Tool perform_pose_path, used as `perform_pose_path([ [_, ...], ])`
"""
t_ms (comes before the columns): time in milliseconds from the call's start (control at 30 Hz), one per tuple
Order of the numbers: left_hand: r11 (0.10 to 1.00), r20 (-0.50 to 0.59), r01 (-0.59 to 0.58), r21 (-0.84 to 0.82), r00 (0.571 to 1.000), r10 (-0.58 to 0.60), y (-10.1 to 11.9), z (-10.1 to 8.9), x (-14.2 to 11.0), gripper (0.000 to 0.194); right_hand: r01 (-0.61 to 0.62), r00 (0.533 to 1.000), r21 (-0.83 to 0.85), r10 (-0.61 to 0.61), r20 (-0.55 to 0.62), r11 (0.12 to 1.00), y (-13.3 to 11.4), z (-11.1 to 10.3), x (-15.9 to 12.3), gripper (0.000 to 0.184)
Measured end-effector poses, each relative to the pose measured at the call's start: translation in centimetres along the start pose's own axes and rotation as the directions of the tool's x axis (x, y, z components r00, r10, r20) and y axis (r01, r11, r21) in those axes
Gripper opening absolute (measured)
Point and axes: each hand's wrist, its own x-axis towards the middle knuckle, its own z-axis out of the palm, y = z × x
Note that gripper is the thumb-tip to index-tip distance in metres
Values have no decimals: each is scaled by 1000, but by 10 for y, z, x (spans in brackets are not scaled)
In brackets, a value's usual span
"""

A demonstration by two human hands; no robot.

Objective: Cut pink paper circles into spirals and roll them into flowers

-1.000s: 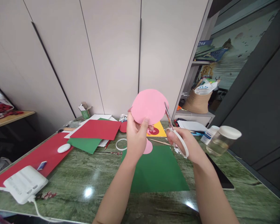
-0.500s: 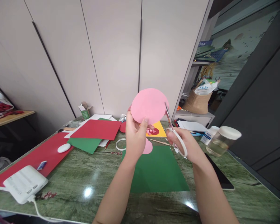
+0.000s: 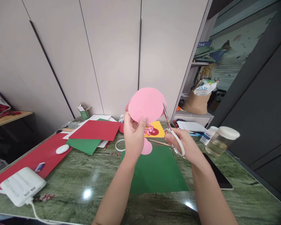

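A round piece of pink paper (image 3: pixel 147 104) is held up by my left hand (image 3: pixel 134 137), thumb on its front and fingers behind it. My right hand (image 3: pixel 181 140) grips white-handled scissors (image 3: pixel 176 142), whose blades meet the right edge of the pink paper. Below them a green sheet (image 3: pixel 156 170) lies on the table, with a smaller pink paper piece (image 3: pixel 146 147) at its far left corner. Behind sits a yellow sheet (image 3: pixel 160 126) bearing a red round shape and small pink bits (image 3: pixel 150 129).
Red paper (image 3: pixel 95 129) and green paper (image 3: pixel 85 145) are stacked left. A white power bank (image 3: pixel 23 186) with a cable lies front left. On the right are a lidded clear jar (image 3: pixel 217 145), a white bottle (image 3: pixel 208 136) and a black tablet (image 3: pixel 217 173). A tape roll (image 3: pixel 120 145) lies mid-table.
The pink paper, both hands and the scissors have shifted slightly left in view, along with the whole scene. More of the small pink bits show behind my left hand.
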Motion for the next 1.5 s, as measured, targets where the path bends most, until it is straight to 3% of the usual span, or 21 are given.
perform_pose_path([
  [433,1000,72,-12,-1,997,12,-3,-1,0,28,0,1000,-17,0,-3,1000,-3,-2,-1,42],
  [900,998,30,24,-60,999,-22,-3,-2,1,31,-18,1000,-14,18,-1,1000,-3,-2,-1,38],
  [1233,1000,-8,-17,-16,1000,16,-10,-4,6,28,-23,1000,-6,23,6,1000,-1,-1,1,41],
  [1500,999,79,-25,23,997,23,-10,-5,6,28,-13,1000,-31,13,2,999,2,0,2,41],
])
